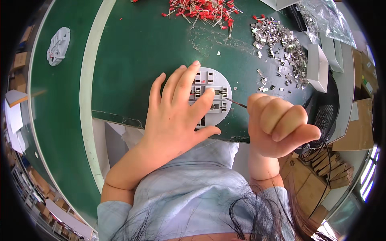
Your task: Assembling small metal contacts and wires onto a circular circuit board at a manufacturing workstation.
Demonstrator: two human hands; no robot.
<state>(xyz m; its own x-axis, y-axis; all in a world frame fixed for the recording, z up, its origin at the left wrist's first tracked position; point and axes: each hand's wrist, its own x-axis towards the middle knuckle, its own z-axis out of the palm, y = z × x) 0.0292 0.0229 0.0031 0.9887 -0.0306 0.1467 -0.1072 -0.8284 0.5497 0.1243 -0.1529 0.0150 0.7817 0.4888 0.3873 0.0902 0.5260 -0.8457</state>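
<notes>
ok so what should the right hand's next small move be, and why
Probably ease the tip of the thin tool slightly left, toward the nearest slot: the right hand holds the tool with its tip by the gray part's right edge, close to that slot, while the left hand spreads over the part, seemingly steadying it.

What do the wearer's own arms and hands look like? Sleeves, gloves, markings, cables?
Left hand and right hand are both bare: no gloves, rings or watch visible. Pale blue, faintly checked sleeves: the left sleeve and right sleeve stop short, leaving both forearms uncovered. No cables or printed markings seen on either arm.
</notes>
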